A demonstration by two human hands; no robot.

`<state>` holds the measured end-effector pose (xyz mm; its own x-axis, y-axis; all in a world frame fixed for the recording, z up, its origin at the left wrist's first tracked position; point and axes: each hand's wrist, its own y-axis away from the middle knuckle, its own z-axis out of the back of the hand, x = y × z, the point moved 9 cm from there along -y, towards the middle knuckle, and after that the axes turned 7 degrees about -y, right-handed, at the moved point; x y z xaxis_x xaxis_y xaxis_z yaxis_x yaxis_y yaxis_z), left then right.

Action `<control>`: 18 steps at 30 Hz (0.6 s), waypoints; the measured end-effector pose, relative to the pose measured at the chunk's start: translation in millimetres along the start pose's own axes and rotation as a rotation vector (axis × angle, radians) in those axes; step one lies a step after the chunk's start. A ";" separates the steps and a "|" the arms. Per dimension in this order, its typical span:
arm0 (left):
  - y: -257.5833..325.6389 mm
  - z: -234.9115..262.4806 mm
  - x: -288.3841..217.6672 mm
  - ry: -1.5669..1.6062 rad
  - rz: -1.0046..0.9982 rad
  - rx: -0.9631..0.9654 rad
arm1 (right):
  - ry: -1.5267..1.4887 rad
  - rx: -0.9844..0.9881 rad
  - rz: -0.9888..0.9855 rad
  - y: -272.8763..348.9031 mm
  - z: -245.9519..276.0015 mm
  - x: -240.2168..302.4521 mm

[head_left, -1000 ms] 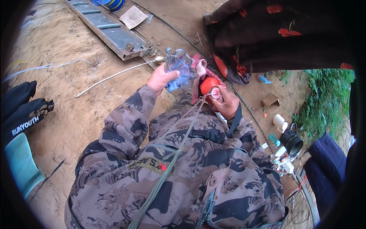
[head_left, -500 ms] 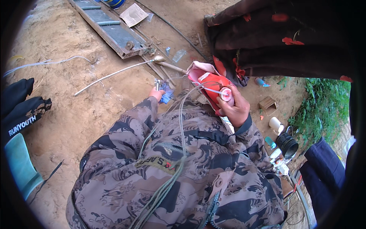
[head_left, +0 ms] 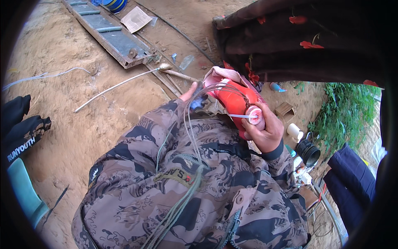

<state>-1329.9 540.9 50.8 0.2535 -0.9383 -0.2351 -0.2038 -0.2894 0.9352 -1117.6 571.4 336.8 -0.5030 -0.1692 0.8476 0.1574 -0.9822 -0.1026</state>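
red spool: a red spool-like thing (head_left: 233, 103) with a pale pinkish end cap sits just right of the frame's centre, tilted, cap end pointing lower right. A pink cloth or wrapper (head_left: 219, 76) peeks out along its upper edge.
right hand: the right hand (head_left: 264, 133) is wrapped round the cap end of the spool from below, fingers closed on it, thumb up by the cap.
left hand: the left hand (head_left: 191, 94) is just left of the spool's upper end, mostly hidden behind the sleeve; can't really tell if it's gripping anything, only the thumb and some blue blur show. The hands are apart, one at each end of the spool.
cords: thin greenish-grey cords (head_left: 188, 137) loop off the spool's top and run down the middle of the camo jacket (head_left: 174, 195) to the bottom edge.
upper edge: a dark cloth with red flowers (head_left: 306, 41) hangs right over the spool, so it's tight above and to the right.
left side: bare sandy ground (head_left: 62, 108), by far the most open room, crossed by a pale thin rod (head_left: 120, 84).
upper left: a long metal rail (head_left: 108, 35) lies diagonally, with a sheet of paper (head_left: 136, 18) beside it.
right edge: green plants (head_left: 344, 116), a black pipe fitting (head_left: 307, 152) and a white pipe piece (head_left: 294, 131), pretty cluttered.
lower left: a teal seat edge (head_left: 23, 191) against the frame's rim.
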 end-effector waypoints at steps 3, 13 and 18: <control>0.3 -25.2 -4.0 -0.027 0.039 0.094 | -0.006 0.015 0.043 0.0 -1.7 10.4; -85.9 -9.2 46.1 -0.296 0.118 0.176 | 0.048 -0.005 0.121 8.1 -1.9 19.9; -67.7 -24.7 50.3 -0.157 0.186 0.224 | -0.009 -0.007 0.120 10.3 0.0 18.5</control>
<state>-1279.9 518.0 -17.9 0.0470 -0.9917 -0.1195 -0.4406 -0.1280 0.8885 -1125.3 558.1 351.5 -0.4737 -0.2845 0.8335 0.2102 -0.9556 -0.2068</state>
